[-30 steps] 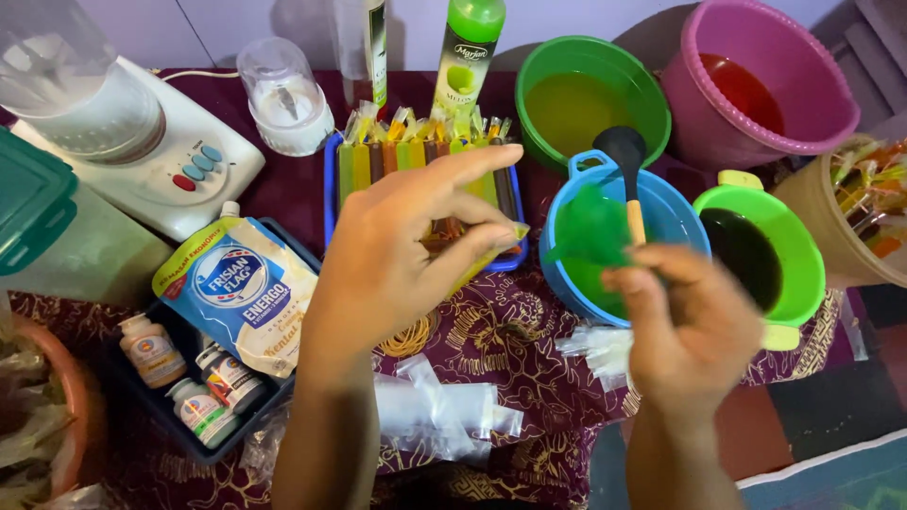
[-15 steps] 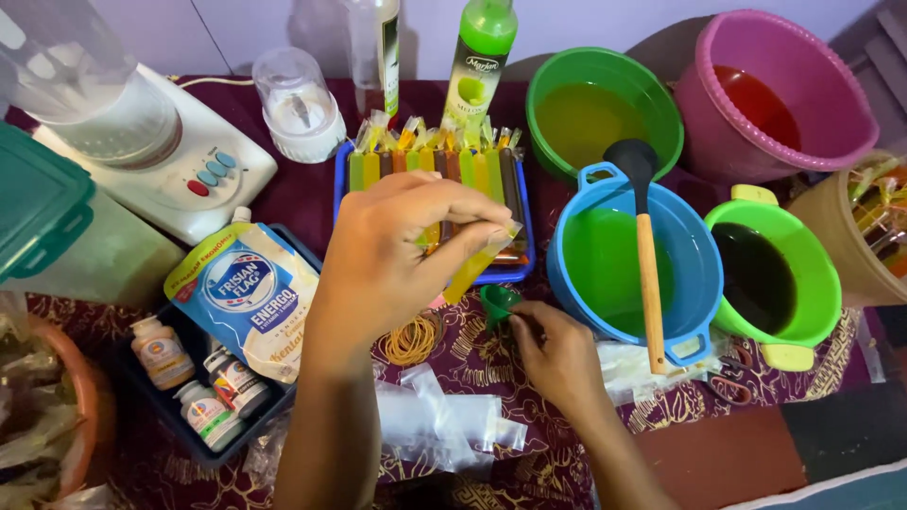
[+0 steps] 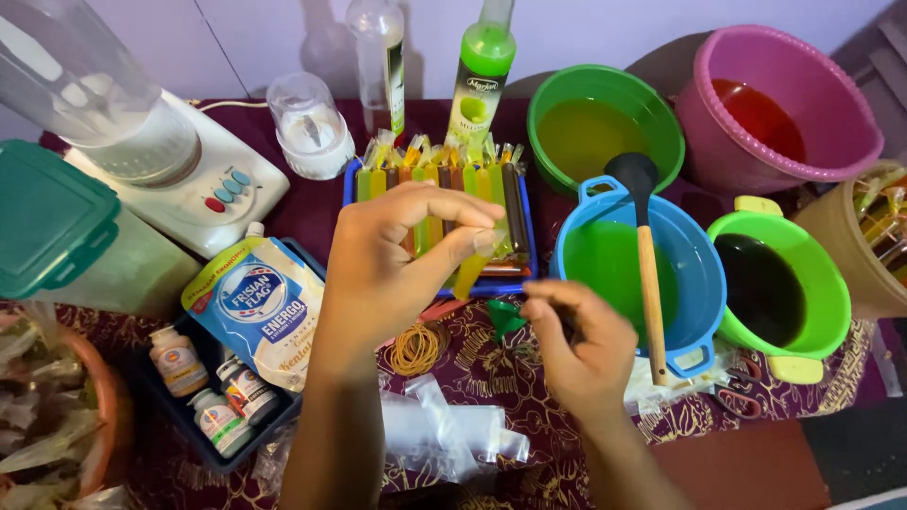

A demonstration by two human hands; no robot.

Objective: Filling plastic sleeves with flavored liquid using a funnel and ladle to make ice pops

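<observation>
— Holding what? The left hand (image 3: 397, 264) pinched a yellow-filled ice pop bag (image 3: 470, 269) at frame centre.
— Right hand (image 3: 581, 340) closed around a small green funnel (image 3: 505, 316) (many filled sticks already trayed (image 3: 351, 184); bowls remained full).

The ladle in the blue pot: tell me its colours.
The ladle has a black scoop and a light wooden handle, seen in the head view.
</observation>
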